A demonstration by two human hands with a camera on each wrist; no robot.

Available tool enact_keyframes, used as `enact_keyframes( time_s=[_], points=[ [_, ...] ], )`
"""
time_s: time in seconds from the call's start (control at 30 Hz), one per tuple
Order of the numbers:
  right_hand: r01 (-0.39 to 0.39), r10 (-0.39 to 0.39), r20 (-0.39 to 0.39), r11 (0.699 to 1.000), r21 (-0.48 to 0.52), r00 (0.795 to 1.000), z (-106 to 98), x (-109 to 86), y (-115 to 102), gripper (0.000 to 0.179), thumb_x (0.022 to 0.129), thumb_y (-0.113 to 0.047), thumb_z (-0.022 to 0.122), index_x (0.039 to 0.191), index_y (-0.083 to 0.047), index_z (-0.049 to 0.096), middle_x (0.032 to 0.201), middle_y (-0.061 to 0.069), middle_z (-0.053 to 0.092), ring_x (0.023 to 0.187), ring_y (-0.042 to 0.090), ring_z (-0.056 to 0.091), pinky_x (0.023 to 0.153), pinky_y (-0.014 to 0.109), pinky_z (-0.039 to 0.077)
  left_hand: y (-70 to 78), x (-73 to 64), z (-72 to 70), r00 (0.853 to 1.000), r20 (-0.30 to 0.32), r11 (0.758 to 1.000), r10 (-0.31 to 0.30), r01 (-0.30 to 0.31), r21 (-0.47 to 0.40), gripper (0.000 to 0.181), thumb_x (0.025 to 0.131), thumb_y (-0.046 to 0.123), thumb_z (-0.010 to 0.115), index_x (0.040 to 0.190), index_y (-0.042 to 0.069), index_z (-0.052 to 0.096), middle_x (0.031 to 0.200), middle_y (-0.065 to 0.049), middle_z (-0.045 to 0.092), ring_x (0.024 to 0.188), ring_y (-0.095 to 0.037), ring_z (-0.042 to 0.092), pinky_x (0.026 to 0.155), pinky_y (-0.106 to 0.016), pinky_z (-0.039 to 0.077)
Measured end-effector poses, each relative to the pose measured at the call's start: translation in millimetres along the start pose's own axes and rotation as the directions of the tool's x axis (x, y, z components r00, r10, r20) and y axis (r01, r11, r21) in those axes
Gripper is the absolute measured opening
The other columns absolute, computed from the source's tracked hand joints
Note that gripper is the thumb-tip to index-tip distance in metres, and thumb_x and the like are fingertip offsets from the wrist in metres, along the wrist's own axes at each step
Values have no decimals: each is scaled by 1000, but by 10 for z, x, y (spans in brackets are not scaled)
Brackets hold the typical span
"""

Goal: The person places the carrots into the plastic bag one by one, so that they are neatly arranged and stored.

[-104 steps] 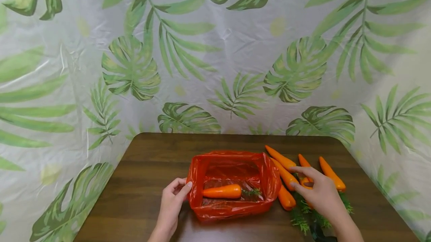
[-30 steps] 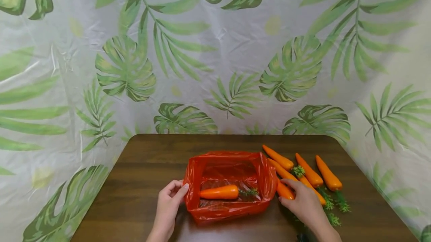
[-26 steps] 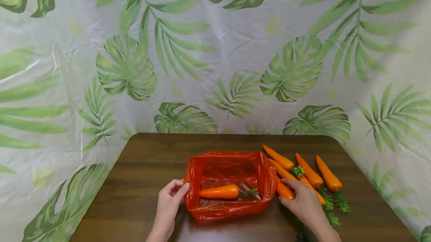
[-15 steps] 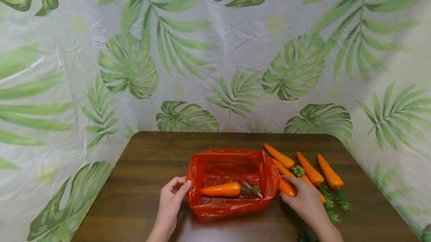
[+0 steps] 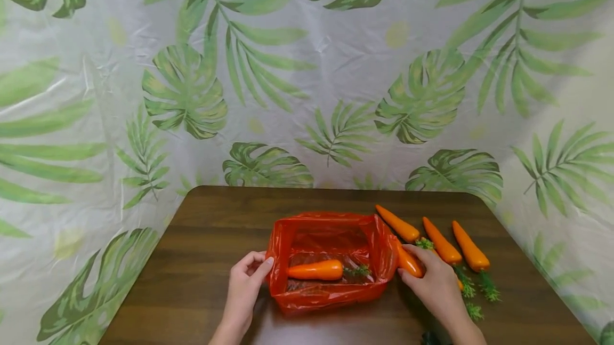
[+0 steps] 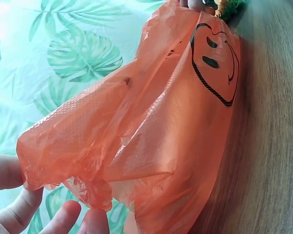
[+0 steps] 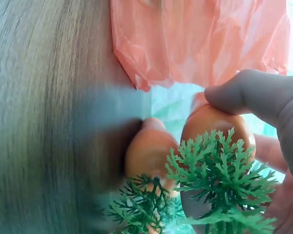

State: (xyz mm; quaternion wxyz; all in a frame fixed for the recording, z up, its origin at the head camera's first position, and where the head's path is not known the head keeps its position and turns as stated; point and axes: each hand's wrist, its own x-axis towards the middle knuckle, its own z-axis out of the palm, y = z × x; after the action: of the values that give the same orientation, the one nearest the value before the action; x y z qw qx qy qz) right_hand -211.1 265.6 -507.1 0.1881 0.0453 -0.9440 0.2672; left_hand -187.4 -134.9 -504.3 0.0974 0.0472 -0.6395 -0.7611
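Observation:
A red plastic bag (image 5: 331,298) stands on the table with its mouth held wide. Inside lies one orange carrot (image 5: 316,270) with a green top. My left hand (image 5: 244,286) pinches the bag's left rim between thumb and fingers; the left wrist view shows the bag's side (image 6: 151,126) stretched from those fingers. At the bag's right side my right hand (image 5: 436,281) grips another carrot (image 5: 409,262), whose tip is hidden by the bag's rim. In the right wrist view the thumb presses on that carrot (image 7: 212,122), with its leafy top hanging below.
Several more carrots lie to the right, among them one at the back (image 5: 398,224), one in the middle (image 5: 441,242) and one at the far right (image 5: 470,246). A dark object (image 5: 430,338) sits at the front edge. A leaf-patterned sheet (image 5: 336,67) hangs behind the table.
My right hand has come left from the carrot pile and taken hold of the carrot beside the bag, which is now slightly raised. The left hand keeps its grip on the rim.

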Motion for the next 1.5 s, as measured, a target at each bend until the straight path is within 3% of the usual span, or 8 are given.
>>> enact_keyframes(
  time_s=[0.2,0.7,0.93,1.23,1.5],
  points=[
    [38,-37,-69,999,20,997,8,3,-8,54,76,-26,89,126,-21,69,110,4,70,91,25,66,72,45,51,6,-12,-1,1000,-8,1000,-7,7,4,25,91,14,75,92,-8,63,114,-17,67,89,-20,65,70,-30,55],
    [77,-68,-152,996,50,986,-1,2,-31,58,74,-19,90,128,-20,69,110,3,70,89,21,65,70,39,52,26,-13,-15,999,-15,1000,-30,30,-9,25,91,13,75,96,-9,65,110,-15,67,84,-18,64,69,-30,54],
    [94,-83,-158,994,59,984,-107,22,-111,57,76,-20,89,129,-20,68,112,3,69,89,20,64,70,36,52,20,-2,-15,999,-12,999,-38,38,-19,26,91,13,75,98,-10,65,109,-16,67,86,-19,65,70,-31,56],
    [153,-142,-211,988,36,967,-316,58,-183,59,75,-18,90,129,-19,68,113,3,69,80,17,63,57,26,49,26,0,-2,999,-13,998,-47,46,-33,26,91,13,75,99,-10,65,109,-16,66,86,-20,65,70,-30,57],
    [166,-158,-227,986,16,961,-418,65,-221,61,72,-15,92,128,-21,69,104,-2,67,82,17,62,65,30,50,34,-8,-5,999,-1,999,-50,50,-16,28,91,15,75,100,-10,65,108,-16,67,84,-20,64,70,-32,57]
  ],
)
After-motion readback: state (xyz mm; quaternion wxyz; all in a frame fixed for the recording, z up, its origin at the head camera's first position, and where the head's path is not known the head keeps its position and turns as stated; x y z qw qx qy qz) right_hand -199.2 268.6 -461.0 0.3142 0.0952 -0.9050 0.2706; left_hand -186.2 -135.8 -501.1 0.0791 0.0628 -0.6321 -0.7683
